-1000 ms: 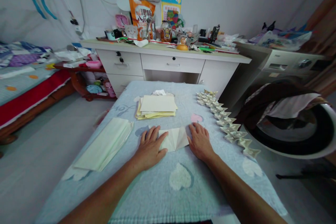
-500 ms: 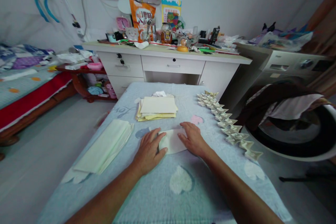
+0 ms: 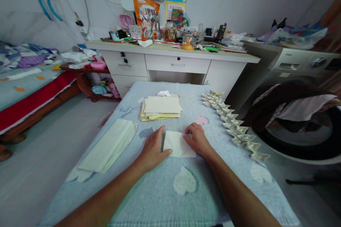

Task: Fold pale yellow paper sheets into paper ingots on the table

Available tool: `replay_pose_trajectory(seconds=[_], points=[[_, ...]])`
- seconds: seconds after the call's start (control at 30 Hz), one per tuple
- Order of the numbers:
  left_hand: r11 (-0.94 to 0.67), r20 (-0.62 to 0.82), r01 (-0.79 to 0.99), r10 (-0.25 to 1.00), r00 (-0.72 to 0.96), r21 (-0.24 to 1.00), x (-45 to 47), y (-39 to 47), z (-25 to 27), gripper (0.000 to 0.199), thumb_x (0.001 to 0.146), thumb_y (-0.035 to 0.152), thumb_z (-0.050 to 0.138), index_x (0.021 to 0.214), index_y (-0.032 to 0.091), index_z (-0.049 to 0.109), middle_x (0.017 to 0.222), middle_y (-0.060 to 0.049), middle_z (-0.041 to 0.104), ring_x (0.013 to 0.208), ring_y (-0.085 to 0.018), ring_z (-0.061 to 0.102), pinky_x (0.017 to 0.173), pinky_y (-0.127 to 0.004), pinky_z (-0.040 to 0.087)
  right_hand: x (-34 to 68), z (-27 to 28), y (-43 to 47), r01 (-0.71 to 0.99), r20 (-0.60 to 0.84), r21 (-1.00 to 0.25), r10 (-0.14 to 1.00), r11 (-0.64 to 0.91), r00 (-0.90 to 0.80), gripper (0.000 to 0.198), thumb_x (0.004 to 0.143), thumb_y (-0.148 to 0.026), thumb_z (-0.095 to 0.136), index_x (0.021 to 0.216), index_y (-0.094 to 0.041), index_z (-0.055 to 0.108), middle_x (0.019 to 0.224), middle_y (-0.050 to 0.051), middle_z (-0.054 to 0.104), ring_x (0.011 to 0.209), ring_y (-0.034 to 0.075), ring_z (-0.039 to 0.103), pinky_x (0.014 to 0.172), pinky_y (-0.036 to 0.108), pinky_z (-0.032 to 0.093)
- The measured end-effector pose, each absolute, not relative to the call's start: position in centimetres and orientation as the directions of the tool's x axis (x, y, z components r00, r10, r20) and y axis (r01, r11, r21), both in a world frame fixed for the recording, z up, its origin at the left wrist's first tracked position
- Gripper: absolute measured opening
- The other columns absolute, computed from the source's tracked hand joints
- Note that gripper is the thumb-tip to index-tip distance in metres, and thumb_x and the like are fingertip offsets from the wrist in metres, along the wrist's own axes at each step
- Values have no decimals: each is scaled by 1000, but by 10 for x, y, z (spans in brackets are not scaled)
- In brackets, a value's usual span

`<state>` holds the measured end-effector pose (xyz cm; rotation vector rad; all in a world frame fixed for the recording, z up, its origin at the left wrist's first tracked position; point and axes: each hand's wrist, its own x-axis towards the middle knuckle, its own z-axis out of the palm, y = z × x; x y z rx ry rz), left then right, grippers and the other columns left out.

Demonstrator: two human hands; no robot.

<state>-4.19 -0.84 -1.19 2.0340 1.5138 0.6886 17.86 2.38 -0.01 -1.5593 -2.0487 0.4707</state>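
Observation:
A small cream sheet of paper lies on the cloth-covered table between my hands. My left hand stands along its left edge, the thumb on the lower left corner and stretched well apart from the fingers. At the upper right of the sheet my right hand has its fingers curled, with thumb and fingertips on the paper's right side. Beyond them sits a stack of cream and yellow paper. To the left lies a pile of long pale sheets. A row of folded paper shapes runs down the right side.
The blue patterned tablecloth covers the table. A white desk loaded with jars and small items stands behind it. At the right is a washing machine with its door open and clothes hanging out; a bed is at the left.
My left fingers have drawn up off the paper to its left edge. My right fingers have curled in at its right side. More of the sheet shows, and the view has shifted slightly.

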Motion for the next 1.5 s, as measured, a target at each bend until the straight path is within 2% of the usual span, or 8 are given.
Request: replay_pose_trajectory(seconds=[0.23,0.47,0.7,0.87,1.0,1.13,1.3,1.5], points=[[132,-154,157,978,140,979,-28,-1,13,101,66,31,72,145,20,11,139,-18,43,124,-28,47,101,-44,39,185,-3,29,133,134,-981,988,143,-73,17,80,-32,58,75,-20,47,69,-4,49,62,12,45,57,23,34],[190,-181,-73,976,124,979,-6,0,11,41,71,31,67,106,12,60,82,-5,68,69,-14,62,62,-24,45,177,-7,27,-212,55,-975,998,58,20,27,73,-36,68,75,-20,46,64,-6,47,56,10,42,52,21,30],[65,-64,-56,998,27,996,-5,1,-1,33,73,28,66,103,13,62,75,-2,66,58,-11,56,53,-21,41,175,0,22,-253,42,-967,999,33,-31,30,73,-35,69,91,-22,49,69,-6,54,56,10,48,52,20,33],[-57,58,-25,998,25,998,-9,1,-1,27,76,27,64,100,15,60,78,-1,66,66,-12,59,63,-23,45,178,4,19,-242,35,-970,999,25,-38,30,73,-34,68,95,-22,51,65,-6,52,52,9,45,51,20,32],[-62,60,-71,998,-26,996,-9,-1,0,48,76,25,63,119,19,42,67,5,60,63,-12,59,60,-21,43,178,4,18,-207,62,-977,996,49,-57,31,74,-32,65,99,-23,50,66,-7,49,51,8,43,50,20,31],[-72,68,-79,996,-50,994,-6,-4,2,53,78,22,57,124,23,32,68,6,58,59,-10,56,57,-20,41,179,4,18,29,149,-988,988,150,-27,26,77,-30,57,100,-22,48,74,-3,54,63,13,51,58,24,39],[-20,16,-96,999,-39,995,-4,-4,4,56,76,22,56,125,24,31,68,7,56,54,-9,55,55,-20,42,180,14,5,577,507,-724,859,379,71,33,79,-27,49,112,-20,50,117,10,53,113,26,46,98,43,34],[-5,1,-150,1000,-25,989,-3,-3,1,66,76,24,58,133,27,25,68,8,57,54,-9,55,54,-20,44,174,20,-14,652,536,-508,799,562,-272,26,72,-19,48,96,-23,58,115,7,52,112,28,44,97,46,31]])
